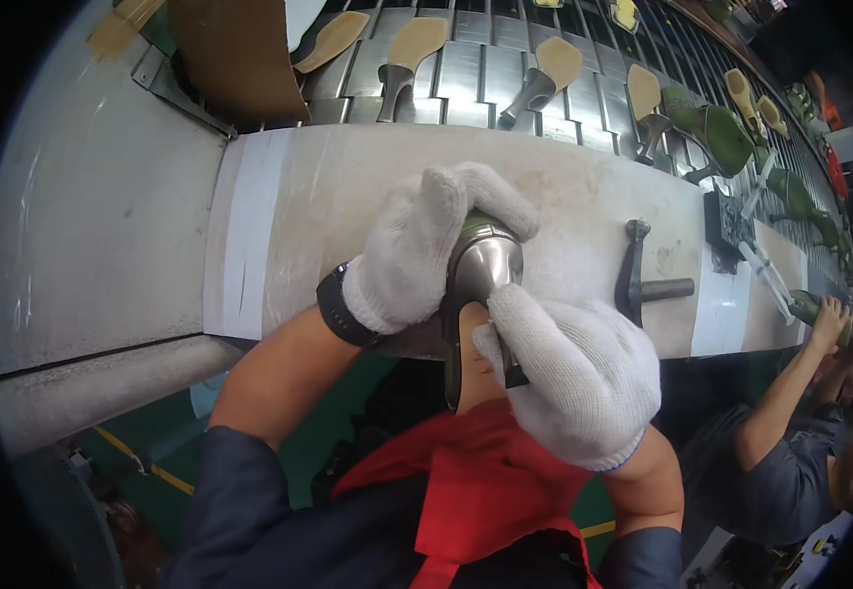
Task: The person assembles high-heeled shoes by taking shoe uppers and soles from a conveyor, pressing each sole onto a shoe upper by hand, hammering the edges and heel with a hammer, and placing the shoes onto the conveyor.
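Just above my lap, at the near edge of the bench, I hold a grey metallic high-heeled shoe (pixel 493 263) with a green last showing at its top and a tan sole facing me. My left hand (pixel 417 240), in a white knit glove, is wrapped around the shoe's far end and left side. My right hand (pixel 584 373), gloved alike, closes around the heel, whose dark tip shows below the fingers. The glove hides the rest of the heel. To the right of the shoe a hammer (pixel 664 290) lies on the bench, apart from both hands.
Beyond the bench (pixel 338 187) runs a slatted metal conveyor (pixel 466 64) carrying several tan soles with grey heels (pixel 554 64) and green lasts (pixel 726 137). A brown board (pixel 235 64) stands at the far left. On the right, a co-worker's hands (pixel 829 324) hold a green last.
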Motion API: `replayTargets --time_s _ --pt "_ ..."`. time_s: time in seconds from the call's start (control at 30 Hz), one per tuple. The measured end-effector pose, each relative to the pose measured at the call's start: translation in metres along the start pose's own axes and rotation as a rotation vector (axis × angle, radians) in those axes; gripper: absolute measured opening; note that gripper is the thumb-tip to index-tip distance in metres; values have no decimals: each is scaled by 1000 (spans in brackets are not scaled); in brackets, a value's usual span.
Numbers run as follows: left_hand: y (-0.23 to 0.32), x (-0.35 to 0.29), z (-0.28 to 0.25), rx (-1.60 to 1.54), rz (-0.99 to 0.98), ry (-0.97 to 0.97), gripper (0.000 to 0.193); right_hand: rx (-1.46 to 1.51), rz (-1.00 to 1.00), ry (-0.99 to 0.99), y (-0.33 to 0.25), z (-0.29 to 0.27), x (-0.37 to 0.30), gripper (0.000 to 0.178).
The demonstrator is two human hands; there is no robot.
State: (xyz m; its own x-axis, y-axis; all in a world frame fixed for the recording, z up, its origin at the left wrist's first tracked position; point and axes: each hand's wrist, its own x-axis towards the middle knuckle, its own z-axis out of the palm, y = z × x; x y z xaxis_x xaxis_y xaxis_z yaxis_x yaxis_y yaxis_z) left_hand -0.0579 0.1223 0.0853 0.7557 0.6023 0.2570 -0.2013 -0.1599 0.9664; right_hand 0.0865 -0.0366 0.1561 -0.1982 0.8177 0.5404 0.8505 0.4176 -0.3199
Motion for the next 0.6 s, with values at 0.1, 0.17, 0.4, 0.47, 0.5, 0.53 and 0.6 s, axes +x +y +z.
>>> replayTargets --time_s 0.1,0.17,0.4,0.47,0.5,0.53,0.6 --pt "-1 -2 -3 -85 55 -8 92 15 -30 -34 3 4 3 56" --pt "4 -2 -9 -157 -14 -46 75 9 -47 -40 7 10 6 56" --pt "2 10 -24 -269 -203 54 33 450 461 64 47 35 12 21" --pt "-5 11 -32 -320 -170 52 30 550 661 30 48 33 1 18" --pt "-5 10 -31 -322 -173 53 30 644 848 22 41 27 -2 19" --pt "-3 11 -30 -268 -179 55 31 734 1036 13 35 21 -4 20" --pt "0 13 -24 -225 -189 52 32 720 891 55 20 8 1 24"
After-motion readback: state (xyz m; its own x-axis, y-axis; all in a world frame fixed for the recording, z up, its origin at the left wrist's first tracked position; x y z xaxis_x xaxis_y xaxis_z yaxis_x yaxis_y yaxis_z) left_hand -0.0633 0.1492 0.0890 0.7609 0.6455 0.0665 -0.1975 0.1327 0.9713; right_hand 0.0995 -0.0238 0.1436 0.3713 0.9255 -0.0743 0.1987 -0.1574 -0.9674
